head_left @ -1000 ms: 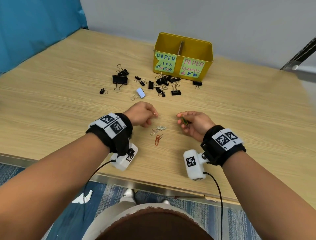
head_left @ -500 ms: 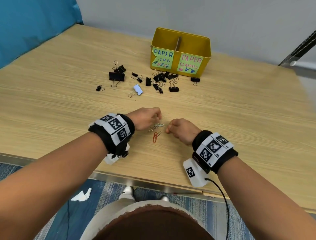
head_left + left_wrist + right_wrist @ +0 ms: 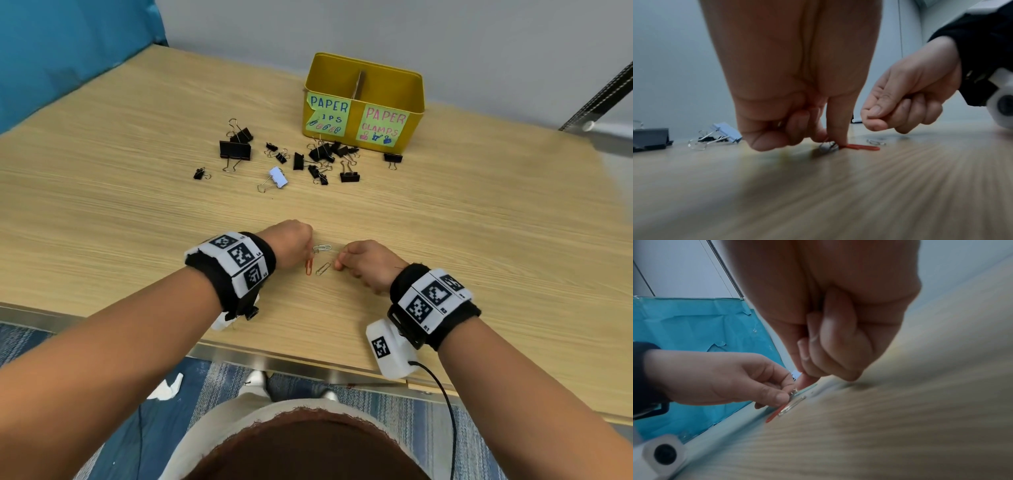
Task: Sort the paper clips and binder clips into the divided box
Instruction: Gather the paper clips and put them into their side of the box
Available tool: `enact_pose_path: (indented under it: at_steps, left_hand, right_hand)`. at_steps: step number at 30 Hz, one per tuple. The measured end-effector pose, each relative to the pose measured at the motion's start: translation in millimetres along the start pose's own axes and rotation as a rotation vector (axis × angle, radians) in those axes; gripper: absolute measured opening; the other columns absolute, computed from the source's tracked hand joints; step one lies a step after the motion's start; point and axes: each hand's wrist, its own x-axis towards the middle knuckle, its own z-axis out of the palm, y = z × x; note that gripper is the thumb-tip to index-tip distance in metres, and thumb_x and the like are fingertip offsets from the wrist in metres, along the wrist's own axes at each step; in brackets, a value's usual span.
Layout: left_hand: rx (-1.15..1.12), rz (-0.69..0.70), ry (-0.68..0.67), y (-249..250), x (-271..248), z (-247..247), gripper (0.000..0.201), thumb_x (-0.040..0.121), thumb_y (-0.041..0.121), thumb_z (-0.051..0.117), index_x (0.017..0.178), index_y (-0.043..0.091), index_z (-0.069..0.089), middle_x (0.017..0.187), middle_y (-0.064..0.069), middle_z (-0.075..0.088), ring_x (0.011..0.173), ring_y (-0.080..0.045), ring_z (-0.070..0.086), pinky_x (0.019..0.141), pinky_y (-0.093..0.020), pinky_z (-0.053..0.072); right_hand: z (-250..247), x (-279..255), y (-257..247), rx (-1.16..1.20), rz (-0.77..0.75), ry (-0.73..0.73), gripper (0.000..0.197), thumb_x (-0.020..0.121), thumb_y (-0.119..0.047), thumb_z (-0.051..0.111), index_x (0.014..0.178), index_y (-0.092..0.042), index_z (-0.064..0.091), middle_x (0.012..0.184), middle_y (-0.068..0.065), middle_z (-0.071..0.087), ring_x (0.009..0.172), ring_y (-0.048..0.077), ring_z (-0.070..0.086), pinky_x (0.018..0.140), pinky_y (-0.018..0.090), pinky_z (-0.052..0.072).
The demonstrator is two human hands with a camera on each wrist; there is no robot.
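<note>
Thin bent wire, that is all these paper clips are: nearly weightless, springy, and lying so flat on the wooden table (image 3: 479,240) that a fingertip slides over them before it catches. Near the front edge of the table my left hand (image 3: 291,243) is curled down, thumb and forefinger pinching at a silver paper clip (image 3: 322,248) by its rounded end, the fingertip pressed to the wood just beside the orange paper clip (image 3: 309,266). I think a clip or two is already tucked in that fist, but the left wrist view is too blurred to be sure.

My right hand (image 3: 363,263) is bunched as well, fingertips together and touching down next to another silver clip (image 3: 323,268); whether it already holds anything I cannot tell.

The best way with these is to drag one by its loop until a nail gets under the wire, then pinch across the flat. Squeeze too hard and it skates off, being smooth and slippery.

The black binder clips (image 3: 318,159) lie scattered well apart from my hands, in front of the yellow divided box (image 3: 414,102), with one white binder clip (image 3: 277,176) nearer me. Those are stiffer and bulkier, easy to take by the body or the wire handles.
</note>
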Motion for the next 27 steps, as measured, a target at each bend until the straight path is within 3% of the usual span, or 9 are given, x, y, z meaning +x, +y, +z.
enact_pose_path:
  at_steps: [3,6,7,10,13,16,18,23,27]
  left_hand:
    - [0.08,-0.022,-0.051,2,-3,3,0.029,0.097,0.024,0.044,0.112,0.002,0.053,0.116,-0.015,0.056,0.103,-0.027,0.056,0.091,-0.036,0.047]
    - [-0.058,-0.04,-0.051,-3,-8,-6,0.031,0.099,0.02,0.035,0.108,-0.004,0.054,0.1,-0.015,0.052,0.089,-0.023,0.048,0.078,-0.03,0.039]
    - [-0.139,-0.039,-0.02,-7,-9,-11,0.03,0.099,0.017,0.033,0.101,-0.003,0.054,0.094,-0.013,0.05,0.086,-0.022,0.045,0.075,-0.028,0.035]
    - [-0.498,-0.091,0.123,-16,-11,-17,0.024,0.096,0.016,0.033,0.075,0.009,0.043,0.071,-0.004,0.039,0.063,-0.016,0.036,0.057,-0.028,0.029]
    - [-0.955,-0.154,0.146,-18,-15,-15,0.032,0.091,0.014,0.035,0.059,0.018,0.033,0.056,0.003,0.025,0.044,-0.01,0.021,0.041,-0.018,0.018]
    - [-1.252,-0.153,0.088,-18,-17,-12,0.039,0.094,0.02,0.04,0.057,0.02,0.031,0.046,0.008,0.027,0.035,-0.005,0.021,0.032,-0.015,0.018]
    - [-1.346,-0.157,0.057,-19,-18,-12,0.037,0.094,0.019,0.043,0.058,0.019,0.034,0.048,0.006,0.034,0.034,-0.004,0.025,0.031,-0.015,0.02]
    - [-1.316,-0.185,-0.013,-22,-18,-15,0.026,0.09,0.006,0.047,0.066,0.016,0.042,0.06,-0.002,0.048,0.035,-0.005,0.035,0.03,-0.014,0.024]
    - [-1.341,-0.185,-0.064,-24,-18,-15,0.016,0.091,0.004,0.047,0.079,0.011,0.052,0.064,-0.005,0.051,0.037,-0.005,0.042,0.032,-0.014,0.031]
  right_hand:
    - [1,2,0,0.015,-0.001,0.015,0.035,0.098,-0.016,0.039,0.066,-0.022,0.052,0.059,-0.012,0.042,0.049,-0.002,0.037,0.033,0.005,0.036]
    - [2,10,0,0.036,-0.039,0.11,0.031,0.098,-0.015,0.039,0.072,-0.022,0.055,0.064,-0.014,0.045,0.057,-0.002,0.037,0.04,0.009,0.036]
    - [3,13,-1,0.03,-0.053,0.149,0.027,0.097,-0.016,0.04,0.078,-0.019,0.059,0.068,-0.013,0.05,0.062,0.0,0.041,0.052,0.008,0.037]
    - [4,22,-6,-0.123,-0.09,0.229,0.021,0.094,-0.022,0.049,0.102,-0.01,0.065,0.097,-0.001,0.062,0.089,0.012,0.054,0.081,0.023,0.042]
    - [7,29,-18,-0.32,-0.119,0.215,0.023,0.086,-0.028,0.062,0.105,-0.014,0.062,0.097,-0.003,0.055,0.092,0.013,0.05,0.082,0.025,0.041]
    - [11,38,-25,-0.491,-0.101,0.142,0.016,0.084,-0.025,0.066,0.091,-0.014,0.057,0.092,-0.001,0.054,0.09,0.018,0.053,0.082,0.028,0.043]
    - [11,41,-27,-0.507,-0.069,0.113,0.013,0.085,-0.024,0.065,0.088,-0.014,0.056,0.093,0.003,0.058,0.089,0.018,0.054,0.079,0.029,0.043]
    - [15,38,-29,-0.53,-0.004,0.081,0.034,0.093,-0.025,0.052,0.117,-0.001,0.055,0.121,0.015,0.059,0.109,0.026,0.056,0.086,0.03,0.043]
    - [12,37,-25,-0.504,-0.02,0.185,0.034,0.087,-0.024,0.062,0.114,-0.004,0.054,0.119,0.014,0.059,0.106,0.026,0.056,0.091,0.034,0.046]
